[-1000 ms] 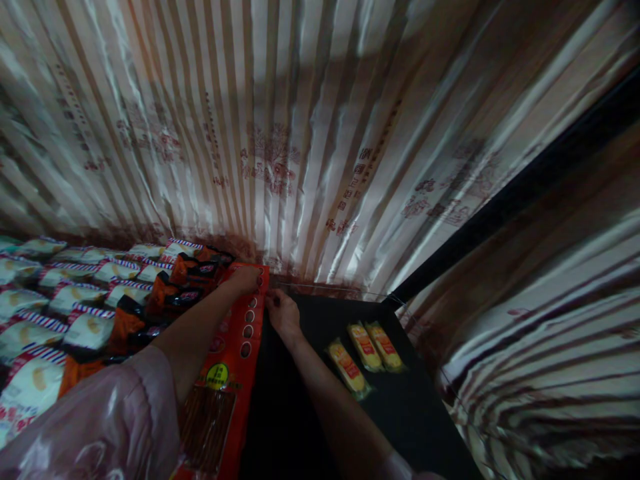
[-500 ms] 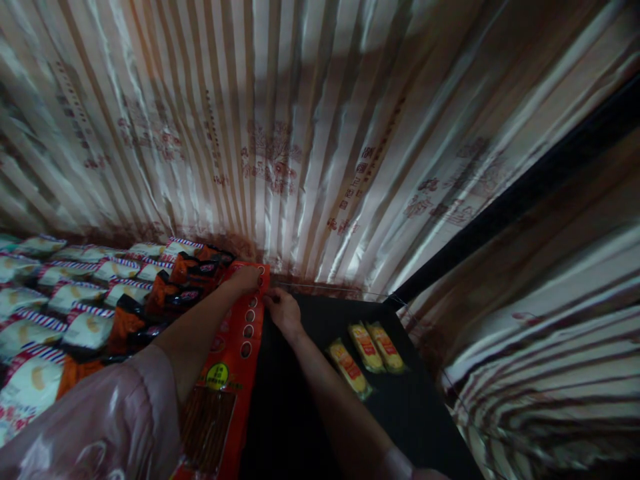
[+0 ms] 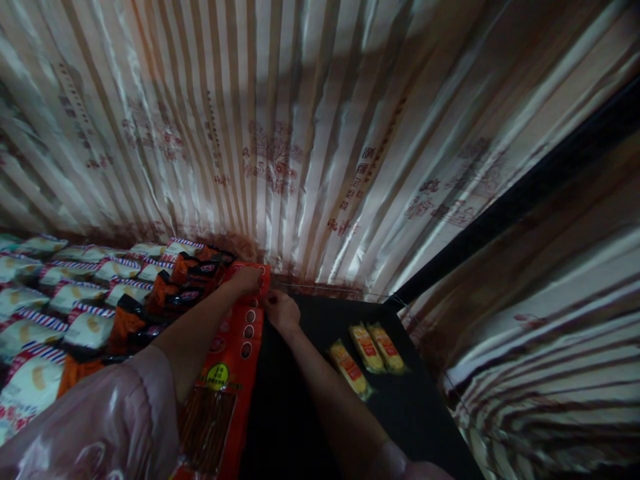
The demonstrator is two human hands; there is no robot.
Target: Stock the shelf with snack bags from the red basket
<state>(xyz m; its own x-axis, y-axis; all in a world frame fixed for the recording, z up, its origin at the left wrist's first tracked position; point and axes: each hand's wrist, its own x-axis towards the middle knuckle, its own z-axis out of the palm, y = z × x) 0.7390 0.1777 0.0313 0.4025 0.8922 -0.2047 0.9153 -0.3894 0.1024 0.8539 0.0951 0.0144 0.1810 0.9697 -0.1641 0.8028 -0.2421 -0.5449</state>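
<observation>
Along the dark tabletop (image 3: 305,407) lies a long red snack packet (image 3: 240,363), with a column of round pictures, a yellow-green label and a clear window over thin brown sticks. At its far end, my left hand (image 3: 247,280) is closed on the red packaging, its fingertips partly hidden. My right hand (image 3: 283,312) pinches at the packet's right edge, thumb and forefinger together. Whether a second red packet lies under the far end, I cannot tell in the dim light. My left forearm crosses over the packet's left side.
Rows of white packets (image 3: 90,327) with striped edges fill the left, bordered by orange and black packets (image 3: 183,293). Several yellow snack packs (image 3: 367,347) lie right of my right hand. Behind hangs a pleated printed curtain (image 3: 280,87); a black pole (image 3: 480,227) slants at right.
Near my fingers, the red packaging has shifted slightly, and a fold or edge now shows across it between the round pictures. Both hands stay nearly in place.
</observation>
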